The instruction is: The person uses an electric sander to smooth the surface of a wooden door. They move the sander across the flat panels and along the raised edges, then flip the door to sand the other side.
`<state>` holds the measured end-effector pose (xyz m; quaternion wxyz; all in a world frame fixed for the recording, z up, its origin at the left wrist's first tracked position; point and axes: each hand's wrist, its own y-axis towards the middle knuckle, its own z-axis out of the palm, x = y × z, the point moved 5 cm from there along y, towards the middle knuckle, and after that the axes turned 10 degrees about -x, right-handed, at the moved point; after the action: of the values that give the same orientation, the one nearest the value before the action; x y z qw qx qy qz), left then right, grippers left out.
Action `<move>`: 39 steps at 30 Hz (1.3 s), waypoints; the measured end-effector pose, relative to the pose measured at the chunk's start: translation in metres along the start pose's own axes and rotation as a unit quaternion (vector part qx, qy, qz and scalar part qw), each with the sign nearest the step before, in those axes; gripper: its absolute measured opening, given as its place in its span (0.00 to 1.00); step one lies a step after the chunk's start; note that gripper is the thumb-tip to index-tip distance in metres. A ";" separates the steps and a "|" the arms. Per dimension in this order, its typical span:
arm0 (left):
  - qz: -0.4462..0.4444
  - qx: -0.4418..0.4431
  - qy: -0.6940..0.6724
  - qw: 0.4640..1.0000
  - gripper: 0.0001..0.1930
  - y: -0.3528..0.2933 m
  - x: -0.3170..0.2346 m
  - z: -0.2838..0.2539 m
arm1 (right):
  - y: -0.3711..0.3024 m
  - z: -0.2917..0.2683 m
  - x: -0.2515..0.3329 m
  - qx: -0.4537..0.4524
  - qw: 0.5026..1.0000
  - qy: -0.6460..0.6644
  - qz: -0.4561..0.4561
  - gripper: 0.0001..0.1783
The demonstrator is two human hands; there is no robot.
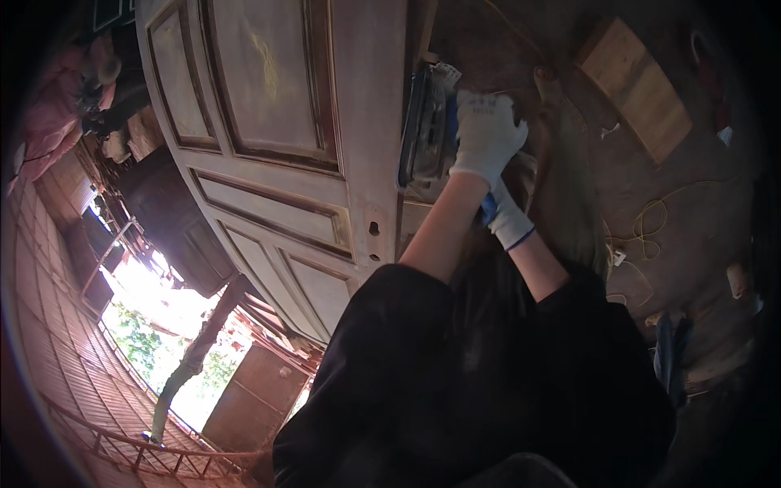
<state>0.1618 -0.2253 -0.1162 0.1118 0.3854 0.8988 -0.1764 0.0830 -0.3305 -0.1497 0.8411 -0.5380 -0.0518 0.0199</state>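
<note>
The left hand (486,134), in a white glove, is closed over the top of the sander (427,126), which presses on the edge of the door (366,106). The right hand (508,218) sits just below that grip; whether it is closed, I cannot tell. The door face beside the sander looks pale and already sanded, but dark finish remains in the panel grooves, so I judge the work is partly done.

The single head-worn fisheye view looked down and forward from close above the person's own arms, tilted hard so the panelled door (277,146) ran slanting across the left half. The gloved left hand (486,134) and right hand (511,221) sat near centre; the dirt floor (683,203) filled the right.
</note>
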 end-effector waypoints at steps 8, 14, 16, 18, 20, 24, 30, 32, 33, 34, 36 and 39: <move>0.035 -0.069 -0.034 0.996 0.17 -0.109 -0.007 -0.046 | -0.002 -0.038 -0.083 0.071 0.996 0.044 -0.005 0.20; 0.094 -0.229 -0.030 0.968 0.25 -0.067 0.015 -0.167 | -0.002 0.004 0.003 0.171 0.982 0.049 -0.062 0.19; 0.073 -0.362 0.020 0.929 0.23 -0.024 0.079 -0.202 | -0.013 0.030 0.034 0.081 0.995 -0.023 -0.053 0.12; -0.087 -0.308 -0.027 0.947 0.26 0.073 0.131 -0.215 | -0.008 0.030 0.047 0.087 0.995 -0.025 -0.045 0.12; -0.173 -0.260 0.000 0.950 0.31 0.147 0.164 -0.233 | -0.008 0.046 0.063 0.111 0.993 -0.039 -0.034 0.11; -0.177 -0.218 0.237 0.930 0.34 0.252 0.147 -0.196 | 0.014 0.075 0.138 0.078 0.994 -0.051 -0.058 0.10; -0.173 -0.248 0.163 0.939 0.37 0.244 0.134 -0.184 | 0.062 0.132 0.320 0.045 0.982 -0.130 -0.127 0.11; -0.166 -0.241 0.157 0.943 0.37 0.249 0.131 -0.183 | 0.077 0.151 0.378 0.096 0.968 -0.071 -0.223 0.11; -0.164 -0.239 0.155 0.944 0.37 0.251 0.130 -0.183 | 0.084 0.159 0.399 0.122 0.969 -0.041 -0.209 0.12; -0.166 -0.238 0.155 0.944 0.37 0.251 0.132 -0.185 | 0.093 0.169 0.415 0.151 0.970 -0.014 -0.192 0.12; -0.166 -0.235 0.152 0.946 0.37 0.252 0.134 -0.185 | 0.115 0.177 0.442 0.146 0.974 0.011 -0.171 0.12; -0.168 -0.228 0.138 0.949 0.37 0.255 0.133 -0.184 | 0.125 0.178 0.446 0.149 0.973 0.026 -0.172 0.11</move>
<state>0.2468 0.0988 -0.0519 0.0401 0.2135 0.9734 0.0724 0.5098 -0.0771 -0.1598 0.9035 -0.3901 -0.1185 -0.1319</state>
